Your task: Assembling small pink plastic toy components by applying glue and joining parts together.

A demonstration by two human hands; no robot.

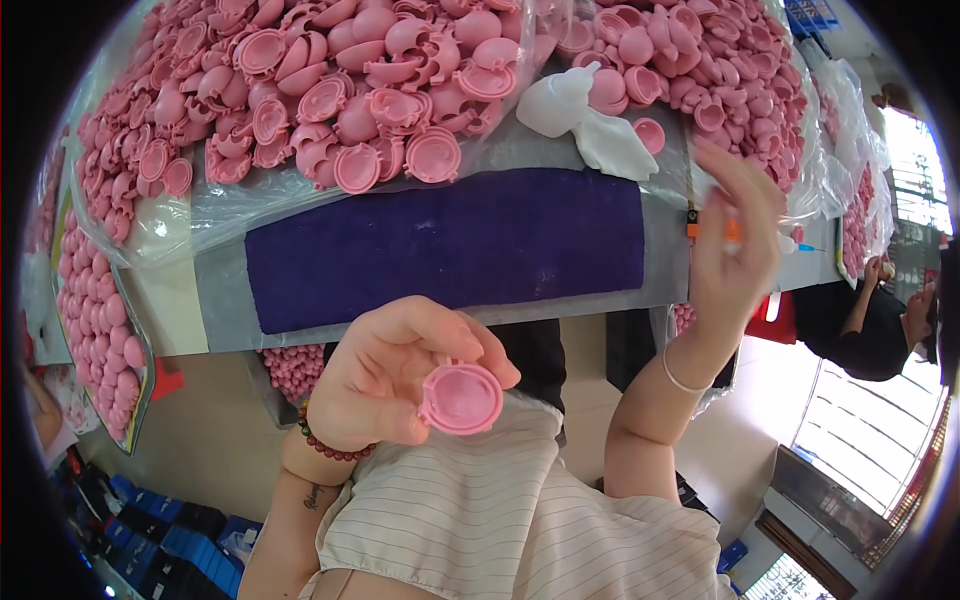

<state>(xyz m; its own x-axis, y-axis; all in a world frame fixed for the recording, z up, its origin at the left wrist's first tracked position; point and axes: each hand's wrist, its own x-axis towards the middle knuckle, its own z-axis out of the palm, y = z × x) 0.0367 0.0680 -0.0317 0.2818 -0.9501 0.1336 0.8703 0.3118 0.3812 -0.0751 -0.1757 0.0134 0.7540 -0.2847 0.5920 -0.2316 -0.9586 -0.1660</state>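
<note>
My left hand (385, 365) is closed around the edge of a round pink plastic half-shell (462, 398), held in front of my striped top with its hollow side showing. My right hand (740, 225) is raised over the right end of the table, somewhat blurred, its thumb and fingers apart. An orange object (732, 231) shows partly behind those fingers; its kind is hidden. Beside that hand, a small blue-tipped nozzle (808, 248) points right. A single pink half-shell (649, 135) lies near the right fingertips, next to a white squeeze bottle (557, 101) and a crumpled white cloth (613, 143).
A dark purple cloth (450, 245) is spread on the grey table. Behind it, big heaps of pink half-shells (360, 120) lie on clear plastic sheeting (225, 220). A tray of pink domes (95, 320) stands at the left. At the far right a person in black (860, 320) sits.
</note>
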